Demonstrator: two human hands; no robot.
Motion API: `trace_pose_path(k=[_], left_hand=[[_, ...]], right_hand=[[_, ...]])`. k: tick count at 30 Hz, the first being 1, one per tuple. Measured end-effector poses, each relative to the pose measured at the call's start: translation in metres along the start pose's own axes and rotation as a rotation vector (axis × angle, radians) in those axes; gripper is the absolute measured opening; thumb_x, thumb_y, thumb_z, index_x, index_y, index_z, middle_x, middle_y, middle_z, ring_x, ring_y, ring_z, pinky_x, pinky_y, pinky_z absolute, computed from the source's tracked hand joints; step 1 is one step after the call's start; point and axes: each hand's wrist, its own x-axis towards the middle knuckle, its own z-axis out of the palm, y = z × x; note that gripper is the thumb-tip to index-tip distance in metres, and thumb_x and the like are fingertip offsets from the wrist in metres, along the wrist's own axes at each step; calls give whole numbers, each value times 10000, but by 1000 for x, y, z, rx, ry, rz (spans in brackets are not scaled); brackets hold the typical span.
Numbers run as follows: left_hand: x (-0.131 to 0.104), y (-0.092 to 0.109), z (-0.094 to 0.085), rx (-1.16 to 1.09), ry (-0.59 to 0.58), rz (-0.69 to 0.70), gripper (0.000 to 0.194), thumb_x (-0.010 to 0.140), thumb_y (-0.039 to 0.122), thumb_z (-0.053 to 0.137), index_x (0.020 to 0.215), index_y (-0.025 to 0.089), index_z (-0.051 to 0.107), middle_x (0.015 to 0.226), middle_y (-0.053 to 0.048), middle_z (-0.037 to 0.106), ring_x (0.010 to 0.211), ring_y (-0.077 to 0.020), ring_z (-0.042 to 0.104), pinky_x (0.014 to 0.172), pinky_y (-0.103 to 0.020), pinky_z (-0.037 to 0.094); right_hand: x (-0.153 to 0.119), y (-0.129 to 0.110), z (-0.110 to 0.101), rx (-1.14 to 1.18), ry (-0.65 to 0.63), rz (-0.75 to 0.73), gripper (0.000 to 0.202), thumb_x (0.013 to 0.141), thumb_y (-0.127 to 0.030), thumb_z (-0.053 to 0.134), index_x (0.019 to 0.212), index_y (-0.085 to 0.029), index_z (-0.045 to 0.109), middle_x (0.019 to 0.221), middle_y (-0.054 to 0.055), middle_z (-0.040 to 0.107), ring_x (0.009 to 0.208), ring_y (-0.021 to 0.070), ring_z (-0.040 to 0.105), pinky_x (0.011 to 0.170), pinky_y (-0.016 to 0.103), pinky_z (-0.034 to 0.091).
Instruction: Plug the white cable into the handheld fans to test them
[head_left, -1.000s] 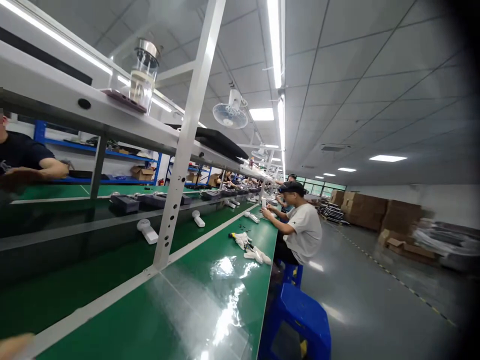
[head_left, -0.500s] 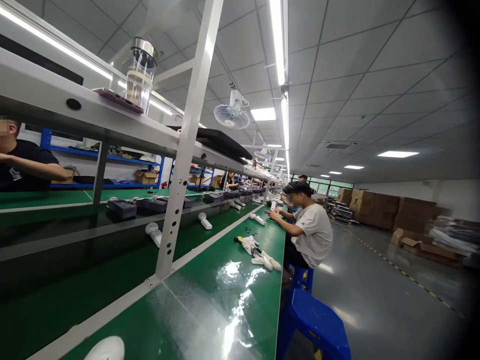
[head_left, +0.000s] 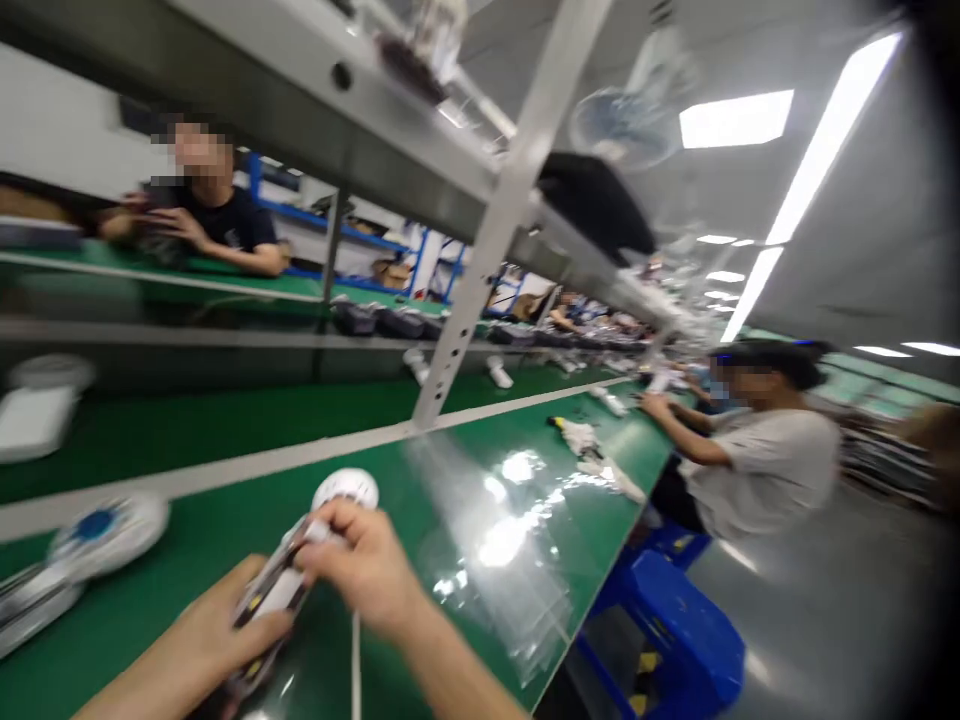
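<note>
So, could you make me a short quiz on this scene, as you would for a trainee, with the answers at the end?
1. What do the person's left hand and right hand both touch?

2. True or false: the white device with a blue-centred round head lies to the left of both hands in the picture.

3. In the picture, where is the blue plastic stool nearest the camera?
A: left of the glossy green tabletop
B: on top of it
C: beyond its right edge

Key:
1. A white round-headed device with a narrow handle.
2. True.
3. C.
</note>
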Motion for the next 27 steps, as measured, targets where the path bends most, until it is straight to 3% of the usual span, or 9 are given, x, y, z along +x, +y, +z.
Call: trace_pose_path(k=[3,5,8,11,14,18,22,27], left_hand=[[-41,4,-1,-257,-85,-114,445,687,566,587,886,187,466,567,38,550,432,-128,486,379,-214,383],[-54,12,-2,-355,-119,-123,421,699,511,608,905,181,446,585,38,545,442,-103,455,394,-198,381],[-63,16,-5,-433,-162,-119,387,737,450,599,941,178,414,612,28,557,460,-90,440,416,-196,397],[-66,10,-3,-490,-175,-102,407,738,444,600,970,188,385,663,17,565,496,-100,463,425,-200,410],[-64,1,1,-486,-161,-92,402,752,463,586,965,194,376,735,-7,573,547,-117,493,450,-213,420],[-60,-4,1,-478,-110,-46,429,790,486,547,1043,194,359,726,1,563,573,-125,500,504,-227,420],[-60,-5,0,-471,-105,-58,465,818,474,517,1130,184,329,678,18,550,531,-120,475,495,-233,413],[-58,-14,2,-369,-62,-49,393,839,333,500,1177,201,349,745,15,569,622,-145,524,573,-251,451]], right_hand=[[9,-9,0,78,-82,44,118,609,-159,635,717,-185,594,546,-68,513,451,48,381,414,158,257],[17,-10,-2,113,-131,78,140,648,-210,647,753,-187,556,546,-69,498,432,43,331,378,162,155],[24,-7,-5,107,-188,117,160,679,-255,652,711,-167,522,525,-58,481,426,42,272,381,178,108],[25,-3,-6,61,-189,129,153,699,-266,633,714,-167,518,537,-59,471,431,46,253,388,185,112],[18,-5,-3,-14,-191,141,74,716,-201,616,706,-160,556,547,-55,475,467,60,325,422,186,209],[-4,-14,7,-398,-265,70,112,792,-125,545,702,-177,588,676,-25,538,628,111,461,585,232,343],[-17,-14,16,-794,-318,-75,185,864,-125,458,703,-195,519,742,-7,537,680,138,490,615,261,335],[-18,-7,20,-902,-297,-120,195,872,-130,427,690,-198,447,719,-2,510,631,139,475,569,261,317]])
